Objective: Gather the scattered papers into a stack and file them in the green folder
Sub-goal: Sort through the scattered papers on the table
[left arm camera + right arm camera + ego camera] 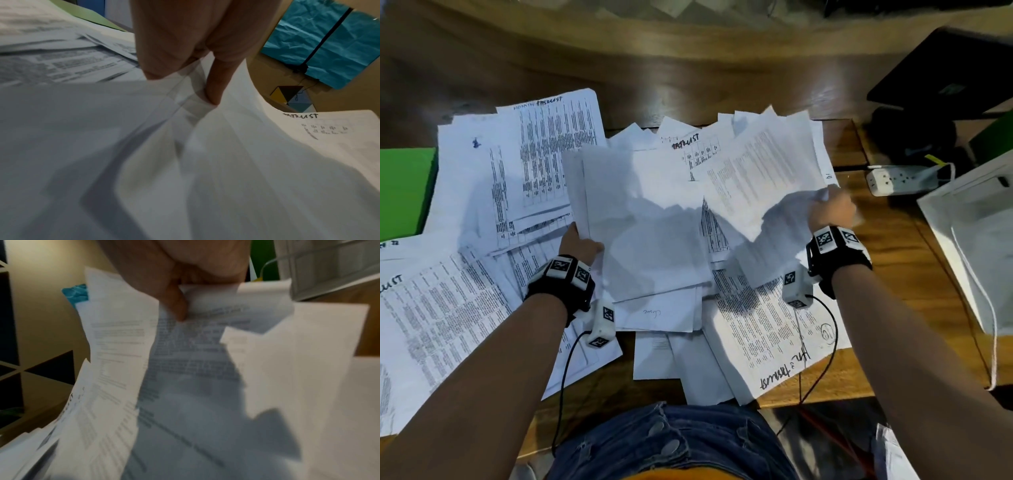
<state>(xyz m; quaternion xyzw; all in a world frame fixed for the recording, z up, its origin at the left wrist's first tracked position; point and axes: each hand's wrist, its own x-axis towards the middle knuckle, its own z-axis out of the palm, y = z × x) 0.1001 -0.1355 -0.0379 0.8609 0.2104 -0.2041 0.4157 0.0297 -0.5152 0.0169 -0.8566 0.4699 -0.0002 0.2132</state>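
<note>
Left hand (582, 244) gripping blank sheets (640, 219) frame centre | right hand (830, 209) pinching printed sheets (763, 171) centre-right | green folder (404, 192) left edge

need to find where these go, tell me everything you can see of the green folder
Only part of the green folder shows: a flat, bright green panel at the far left edge of the head view, lying on the wooden desk. Scattered papers overlap its right and lower edges. Neither hand touches it. A sliver of it appears past the papers in the left wrist view. Whether it is open or closed cannot be told.
</note>
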